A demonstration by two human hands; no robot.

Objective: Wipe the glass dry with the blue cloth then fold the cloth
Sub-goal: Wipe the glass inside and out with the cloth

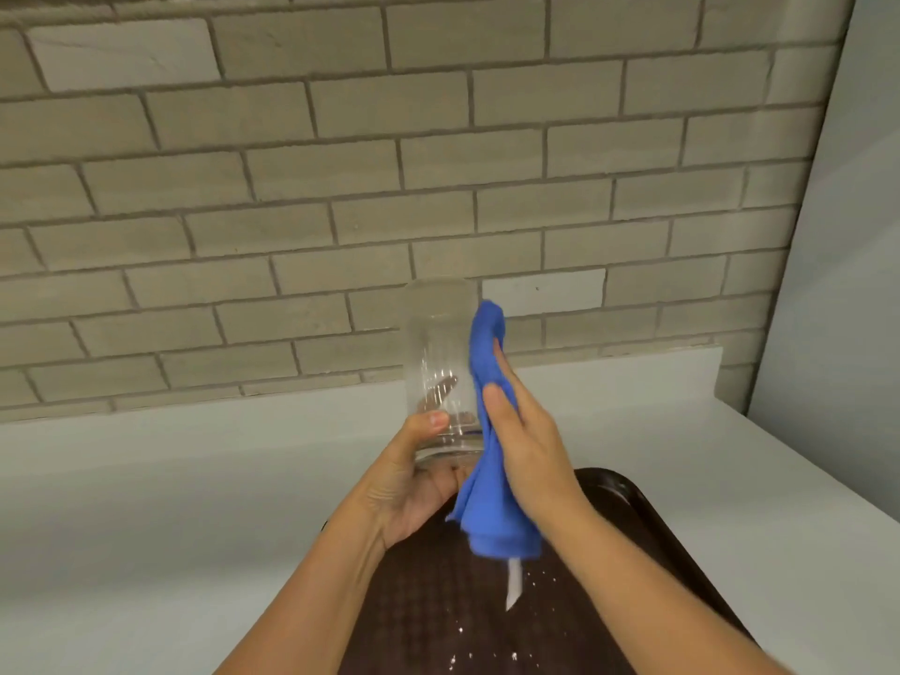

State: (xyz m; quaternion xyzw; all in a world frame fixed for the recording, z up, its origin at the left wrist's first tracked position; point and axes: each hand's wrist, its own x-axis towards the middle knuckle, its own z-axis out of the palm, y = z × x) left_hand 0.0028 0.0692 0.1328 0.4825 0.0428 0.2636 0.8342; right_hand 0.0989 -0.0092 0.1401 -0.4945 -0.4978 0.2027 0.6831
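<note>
Lower centre of frame: a dark brown tray (633, 552) with scattered water drops lies on the pale counter (146, 479), both forearms reaching over it. Just above it, mid-frame, the left hand (414, 484) has its grip closed round the base of the clear glass (440, 362), held upright in the air, thumb on the near wall; the right hand (528, 440) presses the blue cloth (492, 460) flat against the glass's right side, fingers extended, cloth hanging bunched below the palm with a white tag at its end. Behind, a grey brick wall (341, 163) fills the upper frame.
</note>
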